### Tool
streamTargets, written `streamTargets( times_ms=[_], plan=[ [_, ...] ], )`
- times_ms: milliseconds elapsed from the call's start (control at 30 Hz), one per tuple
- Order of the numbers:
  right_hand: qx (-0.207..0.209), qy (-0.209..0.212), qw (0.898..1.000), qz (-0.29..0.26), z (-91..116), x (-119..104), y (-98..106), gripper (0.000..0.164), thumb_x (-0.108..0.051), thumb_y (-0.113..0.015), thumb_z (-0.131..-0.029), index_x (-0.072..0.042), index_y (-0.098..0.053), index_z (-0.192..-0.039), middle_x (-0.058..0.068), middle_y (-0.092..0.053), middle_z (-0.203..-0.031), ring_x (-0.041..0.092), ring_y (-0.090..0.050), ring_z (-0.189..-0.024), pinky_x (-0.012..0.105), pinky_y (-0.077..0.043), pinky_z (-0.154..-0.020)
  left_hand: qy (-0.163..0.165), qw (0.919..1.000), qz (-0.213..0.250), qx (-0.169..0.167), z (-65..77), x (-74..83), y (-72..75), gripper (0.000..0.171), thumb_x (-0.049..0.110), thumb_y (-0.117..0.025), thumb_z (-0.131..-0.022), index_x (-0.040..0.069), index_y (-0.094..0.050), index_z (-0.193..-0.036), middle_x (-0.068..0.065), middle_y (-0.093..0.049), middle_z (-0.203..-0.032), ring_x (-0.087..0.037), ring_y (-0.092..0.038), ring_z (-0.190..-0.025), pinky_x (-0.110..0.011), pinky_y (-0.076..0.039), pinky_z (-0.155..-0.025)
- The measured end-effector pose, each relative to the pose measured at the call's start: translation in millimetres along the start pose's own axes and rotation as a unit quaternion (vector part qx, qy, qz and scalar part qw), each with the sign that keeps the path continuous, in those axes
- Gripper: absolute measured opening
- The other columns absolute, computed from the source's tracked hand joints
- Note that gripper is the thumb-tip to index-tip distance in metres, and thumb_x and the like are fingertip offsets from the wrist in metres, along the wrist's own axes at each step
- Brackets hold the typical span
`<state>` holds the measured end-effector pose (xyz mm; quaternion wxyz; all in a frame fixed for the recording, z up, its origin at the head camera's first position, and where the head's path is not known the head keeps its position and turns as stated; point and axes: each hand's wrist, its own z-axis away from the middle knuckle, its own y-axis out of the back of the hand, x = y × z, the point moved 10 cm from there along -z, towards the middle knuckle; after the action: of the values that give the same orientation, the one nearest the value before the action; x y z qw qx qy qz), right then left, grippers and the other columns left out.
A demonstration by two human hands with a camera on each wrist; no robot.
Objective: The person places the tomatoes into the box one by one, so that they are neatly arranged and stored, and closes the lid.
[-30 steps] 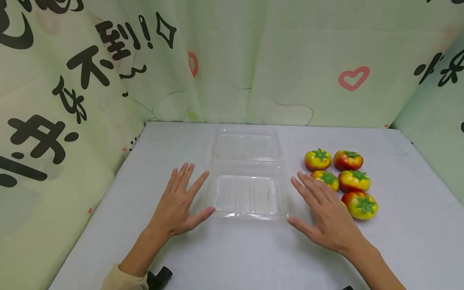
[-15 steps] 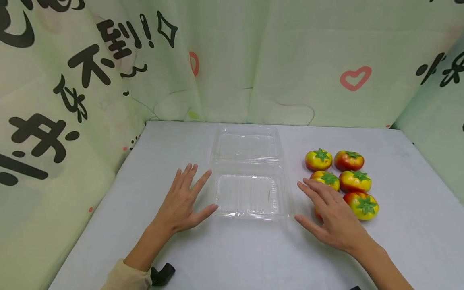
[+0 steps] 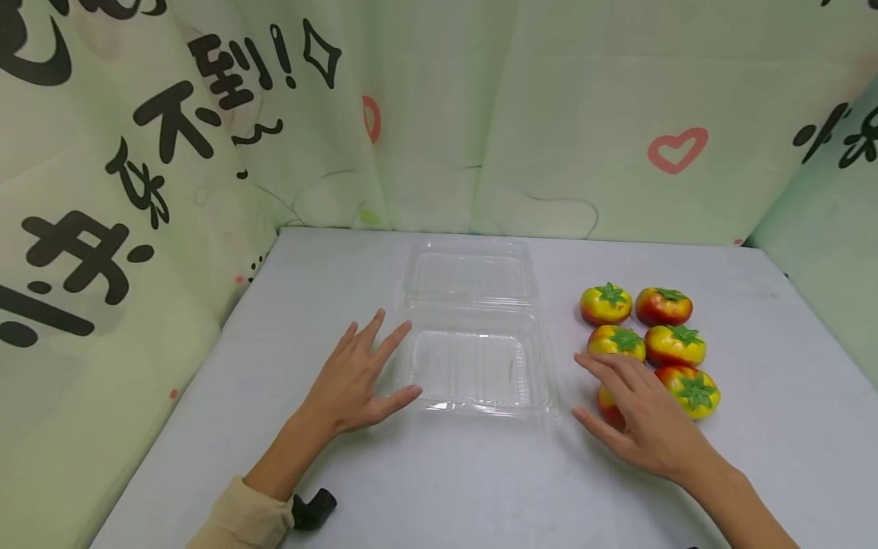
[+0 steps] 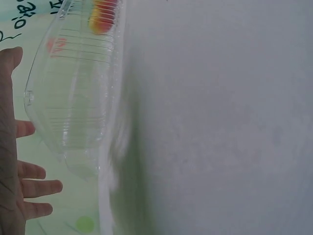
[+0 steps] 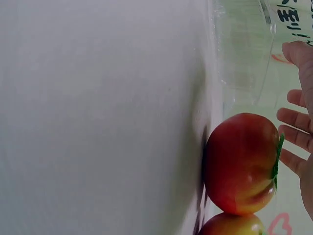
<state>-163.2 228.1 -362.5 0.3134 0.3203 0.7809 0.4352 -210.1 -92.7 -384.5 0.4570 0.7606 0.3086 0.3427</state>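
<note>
A clear plastic clamshell box (image 3: 473, 366) lies opened flat on the table, its lid (image 3: 469, 274) toward the back. Just left of it is my left hand (image 3: 360, 385), fingers spread and holding nothing; the thumb lies near the box's front left corner. My right hand (image 3: 648, 423) hovers over the near end of a group of red-and-yellow persimmons with green leafy tops, fingers fairly straight. Partly hidden under that hand is the nearest persimmon (image 3: 609, 406). In the right wrist view, this persimmon (image 5: 239, 164) stands beside the fingers, and nothing is gripped.
Several other persimmons stand in two rows on the right, such as the yellow one (image 3: 606, 303) at the back. A white-covered table (image 3: 480, 488) holds everything. Printed curtains (image 3: 425, 137) enclose the back and sides. A black device (image 3: 314, 509) sits at my left wrist.
My right hand has drawn away from the box to the right, over the nearest persimmon, baring more of that fruit. My left hand has shifted slightly right. Box and persimmons stay put.
</note>
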Motion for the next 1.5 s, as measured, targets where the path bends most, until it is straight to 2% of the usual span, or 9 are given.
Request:
streamTargets(
  times_ms=[67,333,600,767,900,1000,1100,1200,1500],
  plan=[
    [-0.002,-0.005,1.000,-0.005,1,2,1,0.080,-0.025,-0.089,-0.075,-0.016,-0.055,-0.146,0.002,-0.057,-0.138,0.024,-0.052,-0.123,0.004,-0.012,-0.114,0.000,1.0000,0.000,-0.004,-0.5,-0.1,-1.3,0.088,0.079,-0.035,-0.095,0.021,-0.036,-0.160,-0.029,-0.036,-0.159,-0.043,-0.053,-0.136,-0.057,-0.025,-0.123],
    [-0.006,-0.033,0.999,-0.001,6,11,5,0.072,-0.023,-0.090,-0.074,-0.014,-0.061,-0.139,0.001,-0.058,-0.131,0.018,-0.051,-0.118,-0.002,-0.014,-0.108,0.003,0.9999,0.001,-0.017,-1.8,-1.0,-5.3,0.088,0.078,-0.040,-0.094,0.020,-0.035,-0.160,-0.029,-0.035,-0.159,-0.043,-0.053,-0.135,-0.058,-0.029,-0.122],
    [-0.009,-0.028,1.000,0.007,8,13,8,0.066,-0.021,-0.090,-0.074,-0.012,-0.064,-0.134,0.001,-0.060,-0.127,0.019,-0.052,-0.114,-0.002,-0.014,-0.107,0.015,0.9996,0.011,-0.021,-1.9,-3.9,-8.0,0.086,0.074,-0.047,-0.094,0.021,-0.035,-0.161,-0.028,-0.033,-0.161,-0.045,-0.058,-0.126,-0.057,-0.045,-0.109],
    [-0.019,-0.034,0.999,0.014,11,17,7,0.065,-0.023,-0.091,-0.074,-0.014,-0.065,-0.134,-0.001,-0.061,-0.125,0.017,-0.053,-0.112,0.002,-0.024,-0.103,0.015,0.9995,0.014,-0.025,-2.2,-3.4,-8.8,0.088,0.076,-0.044,-0.094,0.019,-0.036,-0.160,-0.028,-0.033,-0.161,-0.044,-0.060,-0.125,-0.056,-0.048,-0.106],
    [-0.038,-0.041,0.998,0.019,13,19,3,0.065,-0.027,-0.090,-0.076,-0.017,-0.064,-0.135,-0.001,-0.061,-0.127,0.018,-0.054,-0.112,0.012,-0.037,-0.100,0.016,0.9993,0.014,-0.032,-2.7,-2.4,-10.1,0.089,0.077,-0.043,-0.094,0.017,-0.036,-0.160,-0.028,-0.034,-0.160,-0.044,-0.060,-0.124,-0.056,-0.048,-0.105],
    [-0.054,-0.045,0.997,0.019,13,21,0,0.065,-0.029,-0.089,-0.078,-0.018,-0.063,-0.136,0.000,-0.061,-0.128,0.020,-0.054,-0.114,0.033,-0.050,-0.098,0.020,0.9991,0.013,-0.036,-2.7,-2.2,-10.5,0.089,0.076,-0.045,-0.094,0.016,-0.036,-0.160,-0.027,-0.033,-0.161,-0.043,-0.060,-0.125,-0.056,-0.048,-0.106],
    [-0.069,-0.051,0.996,0.017,14,22,-2,0.065,-0.030,-0.089,-0.079,-0.016,-0.063,-0.136,0.002,-0.060,-0.129,0.022,-0.054,-0.115,0.053,-0.055,-0.091,0.022,0.9988,0.012,-0.041,-2.9,-2.2,-11.4,0.088,0.073,-0.048,-0.094,0.016,-0.036,-0.160,-0.026,-0.033,-0.161,-0.043,-0.060,-0.125,-0.055,-0.048,-0.107],
    [-0.081,-0.056,0.995,0.013,14,24,-5,0.063,-0.031,-0.089,-0.079,-0.014,-0.063,-0.134,0.004,-0.061,-0.128,0.024,-0.055,-0.115,0.057,-0.056,-0.091,0.026,0.9986,0.009,-0.046,-3.1,-2.6,-12.4,0.088,0.071,-0.052,-0.094,0.015,-0.036,-0.160,-0.026,-0.033,-0.162,-0.042,-0.059,-0.126,-0.055,-0.047,-0.107],
    [-0.100,-0.049,0.994,0.006,15,27,-12,0.062,-0.024,-0.089,-0.078,-0.012,-0.063,-0.133,0.005,-0.060,-0.130,0.025,-0.054,-0.116,0.058,-0.056,-0.092,0.031,0.9983,0.004,-0.049,-2.4,-4.2,-14.2,0.088,0.070,-0.053,-0.093,0.014,-0.037,-0.159,-0.025,-0.033,-0.162,-0.042,-0.059,-0.127,-0.054,-0.047,-0.108]
  ],
)
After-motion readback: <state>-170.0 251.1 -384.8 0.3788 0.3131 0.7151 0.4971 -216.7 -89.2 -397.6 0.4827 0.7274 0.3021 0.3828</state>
